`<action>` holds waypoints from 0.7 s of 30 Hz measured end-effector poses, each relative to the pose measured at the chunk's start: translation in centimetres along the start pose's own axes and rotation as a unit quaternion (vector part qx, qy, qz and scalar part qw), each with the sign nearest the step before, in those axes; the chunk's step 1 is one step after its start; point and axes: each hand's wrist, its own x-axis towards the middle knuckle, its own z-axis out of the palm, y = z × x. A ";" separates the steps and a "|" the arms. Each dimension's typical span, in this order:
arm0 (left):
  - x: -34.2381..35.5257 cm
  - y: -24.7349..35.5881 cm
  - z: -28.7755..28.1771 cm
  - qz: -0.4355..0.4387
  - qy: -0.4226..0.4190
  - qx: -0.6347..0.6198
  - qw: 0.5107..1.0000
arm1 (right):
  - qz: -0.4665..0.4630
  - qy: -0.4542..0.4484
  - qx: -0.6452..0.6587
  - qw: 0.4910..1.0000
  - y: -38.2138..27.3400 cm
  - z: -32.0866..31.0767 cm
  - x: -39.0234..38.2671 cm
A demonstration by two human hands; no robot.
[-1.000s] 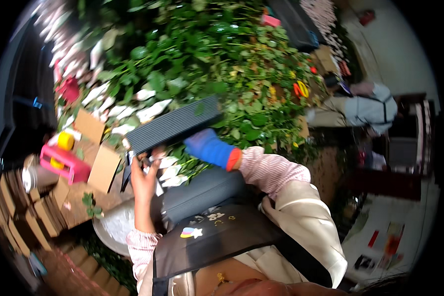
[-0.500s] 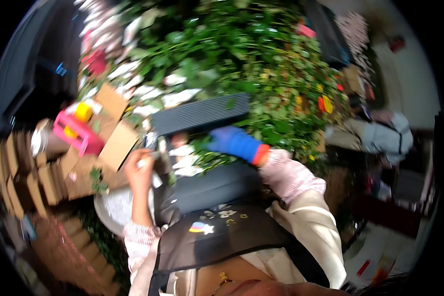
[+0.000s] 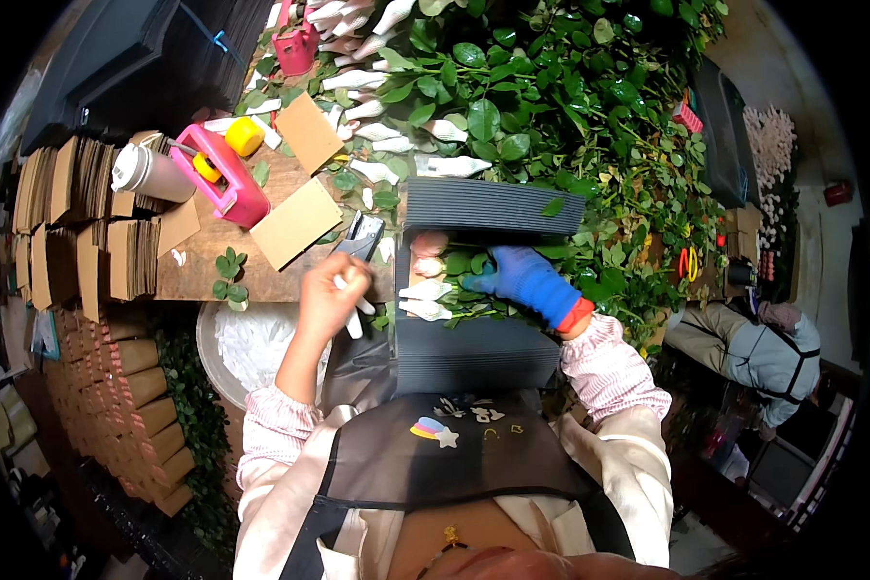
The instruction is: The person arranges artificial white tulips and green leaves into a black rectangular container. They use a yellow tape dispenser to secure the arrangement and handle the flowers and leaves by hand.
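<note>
Roses [image 3: 429, 245] between corrugated flaps [image 3: 474, 358].
Your left hand [image 3: 329, 290] clenches a white piece [image 3: 341, 282]; whether your right hand [image 3: 524, 279] grasps, I cannot tell.

Flower-packing workshop, by look: leafy cut stems [image 3: 551, 87] heaped over wooden worktop [image 3: 188, 277], white-wrapped buds [image 3: 355, 80] at their left ends, cardboard stacks [image 3: 133, 261] along worktop's left edge, another person [image 3: 766, 350] beyond right edge.

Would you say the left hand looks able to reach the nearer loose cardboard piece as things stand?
Probably yes: the cardboard piece lies just beyond the left hand with nothing on top, though that hand seems to hold a white object that may need putting down.
</note>
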 end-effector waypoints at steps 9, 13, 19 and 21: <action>-0.9 0.4 2.7 0.018 -0.148 0.221 0.964 | 0.017 0.021 -0.101 0.995 -2.5 1.2 -0.2; -1.4 -0.1 -1.6 -0.105 -0.046 0.091 0.989 | 0.027 -0.016 -0.101 0.994 -2.9 0.3 -0.3; -4.1 1.6 -2.8 -0.120 -0.082 0.187 0.972 | -0.061 0.037 -0.045 0.996 -5.5 -3.9 -4.0; -3.9 0.1 -1.2 -0.041 -0.074 0.236 0.968 | -0.156 0.017 0.000 0.988 -6.3 -3.6 -4.1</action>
